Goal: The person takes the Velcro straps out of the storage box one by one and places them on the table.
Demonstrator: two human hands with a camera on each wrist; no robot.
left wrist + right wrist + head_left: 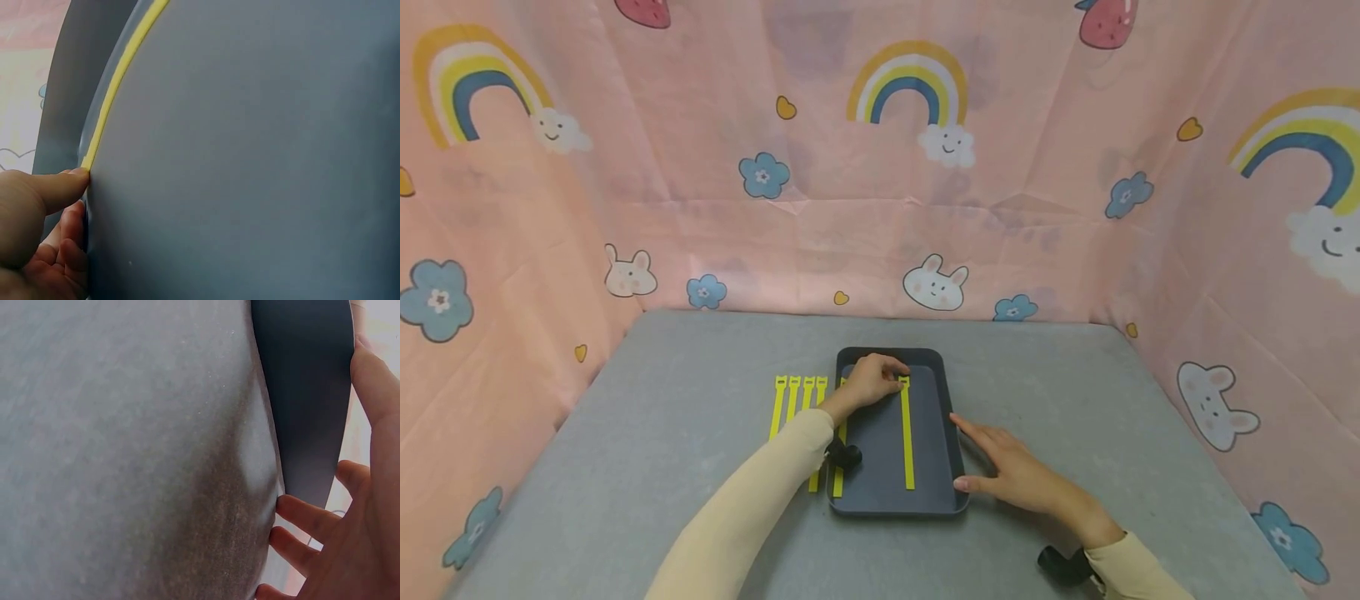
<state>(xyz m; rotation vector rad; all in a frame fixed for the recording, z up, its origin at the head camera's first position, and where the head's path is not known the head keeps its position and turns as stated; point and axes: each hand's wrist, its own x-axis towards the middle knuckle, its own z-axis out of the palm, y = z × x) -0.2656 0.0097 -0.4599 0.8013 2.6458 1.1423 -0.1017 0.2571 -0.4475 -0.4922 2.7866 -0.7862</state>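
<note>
1) Left hand (869, 380) pinched the top end of one yellow strap (907, 442), in the dark tray (936, 442) at lower centre of head frame
2) Right hand (1017, 468), its fingers apart, touched the tray's right rim

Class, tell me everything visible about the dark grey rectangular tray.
The dark grey rectangular tray has rounded corners, a raised rim and a smooth base, perhaps plastic. It lies flat on the mottled grey tabletop. Two flat yellow strips are inside, lengthwise; the left hand pinches one's far end. The right hand touches its right side.
</note>
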